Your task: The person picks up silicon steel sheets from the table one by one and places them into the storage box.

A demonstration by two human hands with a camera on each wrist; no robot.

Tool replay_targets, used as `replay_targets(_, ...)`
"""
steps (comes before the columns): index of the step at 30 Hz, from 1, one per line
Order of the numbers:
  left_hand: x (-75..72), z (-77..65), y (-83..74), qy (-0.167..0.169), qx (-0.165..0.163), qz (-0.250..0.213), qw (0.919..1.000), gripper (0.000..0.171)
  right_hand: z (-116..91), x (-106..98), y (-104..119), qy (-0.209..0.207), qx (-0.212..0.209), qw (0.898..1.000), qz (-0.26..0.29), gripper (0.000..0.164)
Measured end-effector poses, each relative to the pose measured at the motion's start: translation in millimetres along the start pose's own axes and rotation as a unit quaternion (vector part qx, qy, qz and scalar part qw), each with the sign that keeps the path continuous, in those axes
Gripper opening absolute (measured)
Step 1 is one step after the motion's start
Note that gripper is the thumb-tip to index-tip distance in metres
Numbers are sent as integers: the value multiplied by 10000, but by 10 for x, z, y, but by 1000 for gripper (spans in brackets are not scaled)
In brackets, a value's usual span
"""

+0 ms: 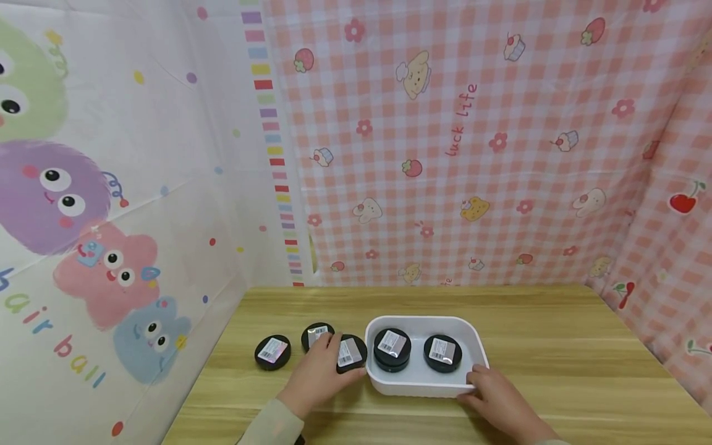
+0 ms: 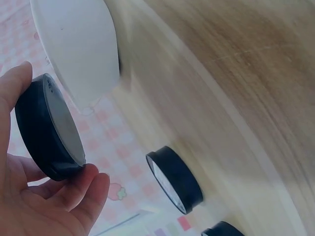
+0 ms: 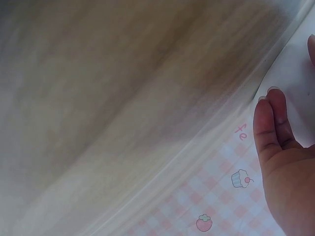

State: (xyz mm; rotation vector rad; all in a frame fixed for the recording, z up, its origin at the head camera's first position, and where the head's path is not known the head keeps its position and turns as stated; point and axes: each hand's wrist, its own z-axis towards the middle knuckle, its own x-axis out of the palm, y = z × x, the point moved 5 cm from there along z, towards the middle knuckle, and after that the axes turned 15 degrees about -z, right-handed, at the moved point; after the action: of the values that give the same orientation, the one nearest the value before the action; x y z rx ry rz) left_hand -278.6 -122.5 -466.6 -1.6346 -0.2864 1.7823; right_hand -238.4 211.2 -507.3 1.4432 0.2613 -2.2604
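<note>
My left hand (image 1: 318, 378) grips a round black jar (image 1: 350, 353) with a printed label on top, thumb on one side and fingers on the other. In the left wrist view this jar (image 2: 37, 130) is held clear of the table, beside the white bin. The white plastic bin (image 1: 423, 389) stands just to its right. Inside it, a black jar (image 1: 392, 343) at the left sits on top of another, and a single one (image 1: 442, 353) lies at the right. My right hand (image 1: 497, 395) holds the bin's front right corner, thumb outside and fingers over the rim.
Two more labelled black jars lie on the wooden table (image 1: 556, 346) left of the bin: one at the far left (image 1: 272, 352), the other (image 1: 314, 334) partly behind my left hand. Patterned cloths (image 1: 473, 185) hang behind the table and along both sides.
</note>
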Motion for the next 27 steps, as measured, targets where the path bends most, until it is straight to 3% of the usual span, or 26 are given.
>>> replay_targets(5,14,26,-12,41,-39,-3,10000,98,-2,-11,-7,49,44,10000,-56,31)
replay_targets(12,21,73,-89,-91,195,67,9997,94,2,-36,-13,89,65,9999,-66,30)
replay_targets(20,85,136,-130,152,116,89,9998,94,0,-8,-12,-89,-60,9999,-109,33)
replay_targets(27,130,238,-189,326,-66,28,9994,96,0,5,-20,108,22,9999,-38,32)
